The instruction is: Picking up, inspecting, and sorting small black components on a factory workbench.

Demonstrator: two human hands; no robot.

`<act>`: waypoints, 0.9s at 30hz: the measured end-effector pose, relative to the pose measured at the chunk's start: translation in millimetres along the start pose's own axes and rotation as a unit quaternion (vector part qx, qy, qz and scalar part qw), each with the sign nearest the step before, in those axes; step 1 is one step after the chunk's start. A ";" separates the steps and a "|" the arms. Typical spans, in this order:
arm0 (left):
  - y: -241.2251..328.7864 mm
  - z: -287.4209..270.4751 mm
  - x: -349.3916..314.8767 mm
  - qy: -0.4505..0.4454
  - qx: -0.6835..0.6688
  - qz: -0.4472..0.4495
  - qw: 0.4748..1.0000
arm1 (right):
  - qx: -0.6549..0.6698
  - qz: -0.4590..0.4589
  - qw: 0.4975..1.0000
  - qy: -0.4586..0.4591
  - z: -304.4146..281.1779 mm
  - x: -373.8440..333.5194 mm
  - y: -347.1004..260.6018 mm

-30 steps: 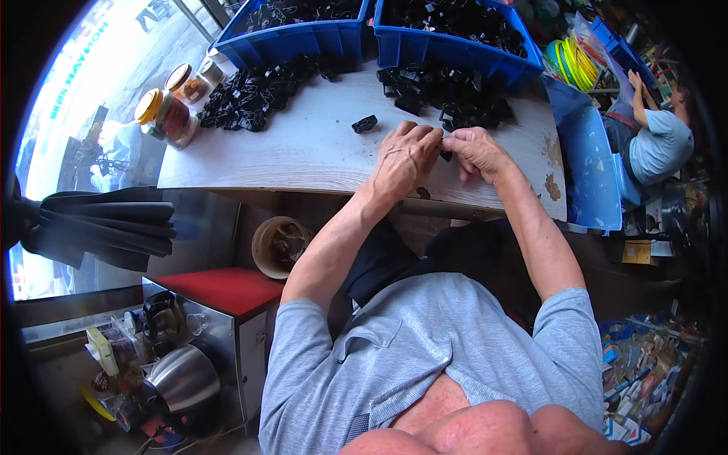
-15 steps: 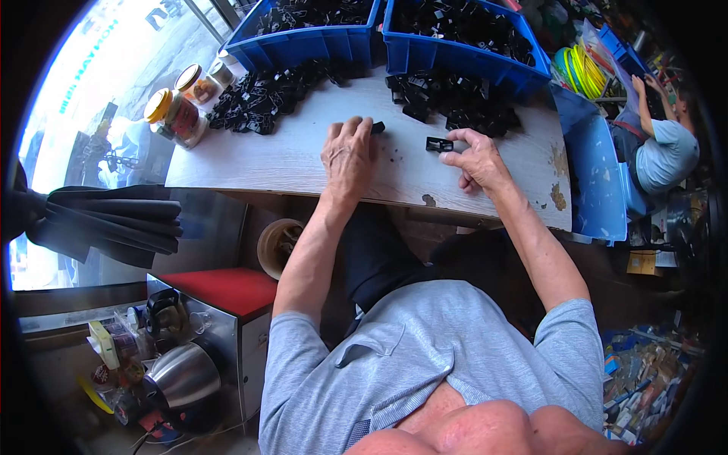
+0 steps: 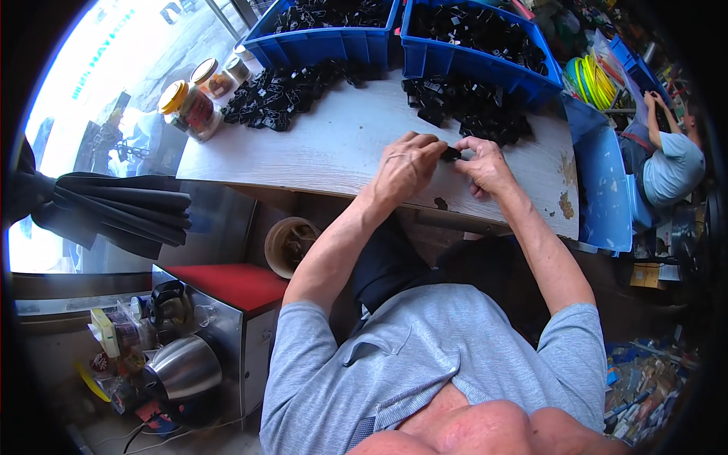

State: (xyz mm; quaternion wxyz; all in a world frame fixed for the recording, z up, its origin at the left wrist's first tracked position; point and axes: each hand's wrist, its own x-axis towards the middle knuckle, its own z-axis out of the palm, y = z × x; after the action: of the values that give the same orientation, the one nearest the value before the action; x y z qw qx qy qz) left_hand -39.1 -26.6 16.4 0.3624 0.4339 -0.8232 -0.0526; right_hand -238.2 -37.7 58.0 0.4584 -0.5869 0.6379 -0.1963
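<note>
From my remote seat I see two jars at the far left edge of the pale wooden table [image 3: 334, 144] — one jar with a yellow lid [image 3: 184, 106] and a red-and-white label band, and a shorter jar with a tan lid [image 3: 211, 77] behind it; the print is too small to make out. Two blue bins [image 3: 425, 34] stand side by side along the table's far edge, both filled with small black plastic parts. In front of them lie two loose heaps: the left heap of black parts [image 3: 284, 89] below the left bin, the right heap [image 3: 466, 110] below the right bin. My hands meet just short of the right heap — the left hand [image 3: 403, 163] and right hand [image 3: 485, 163] each pinch an end of one small black part [image 3: 451, 154], held between the fingertips just above the tabletop. A blue tray [image 3: 603, 182] leans at the table's right end, with a yellow coil [image 3: 590, 80] beyond it. Farther right another person in a light blue shirt [image 3: 671, 163] works apart. Below left stand a red-topped metal cabinet [image 3: 227, 284] and a steel kettle [image 3: 182, 368].
</note>
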 end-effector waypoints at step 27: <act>10.5 5.2 -10.5 -0.070 0.066 0.033 0.995 | 0.034 -0.042 0.999 -0.003 1.4 2.9 11.1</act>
State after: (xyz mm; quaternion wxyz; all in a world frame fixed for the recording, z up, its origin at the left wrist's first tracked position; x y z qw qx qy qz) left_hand -45.8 -13.5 11.0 0.2763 0.4246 -0.8620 -0.0168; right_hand -243.1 -37.4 47.5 0.4712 -0.5978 0.6045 -0.2351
